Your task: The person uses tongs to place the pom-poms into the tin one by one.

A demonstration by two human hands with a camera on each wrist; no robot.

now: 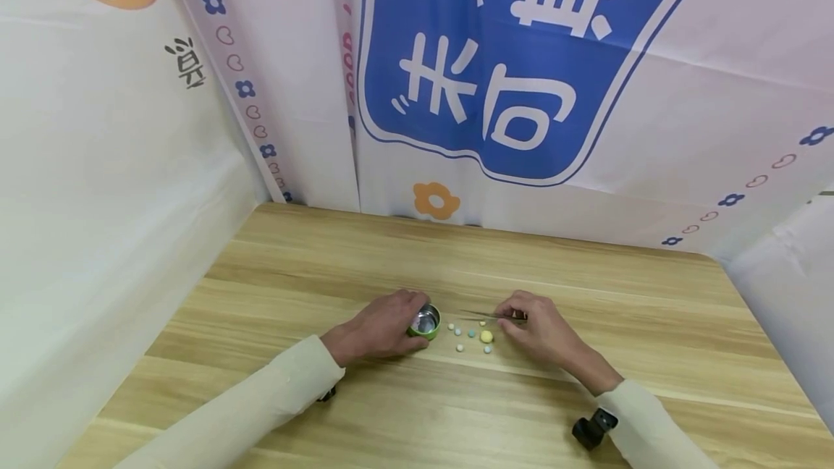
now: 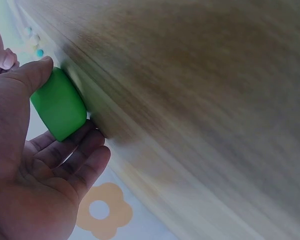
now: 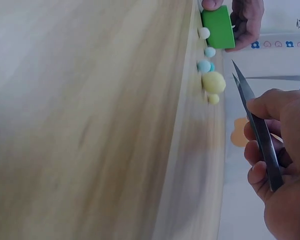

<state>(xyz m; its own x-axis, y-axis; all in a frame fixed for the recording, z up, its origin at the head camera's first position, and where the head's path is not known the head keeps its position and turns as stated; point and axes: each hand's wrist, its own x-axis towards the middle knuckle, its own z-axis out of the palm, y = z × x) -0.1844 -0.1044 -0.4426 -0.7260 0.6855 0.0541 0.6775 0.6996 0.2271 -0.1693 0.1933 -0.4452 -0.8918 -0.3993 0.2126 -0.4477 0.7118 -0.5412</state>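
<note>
Printed white cloth (image 1: 469, 136) backs a wood-grain table (image 1: 449, 411); right hand (image 1: 539, 328) pinches tweezers (image 3: 262, 140).

The right hand (image 3: 295, 150) holds tweezers (image 3: 262, 139) beside coloured balls (image 3: 213, 82).

Left hand (image 1: 384, 324) curved, right hand (image 1: 539, 328) pinched

Through the head camera I see a pale wood-grain tabletop (image 1: 443, 411) and, behind it, a white printed cloth (image 1: 691, 114) with a large blue white-lettered panel (image 1: 498, 42) above an orange white-centred flower (image 1: 424, 195).
</note>
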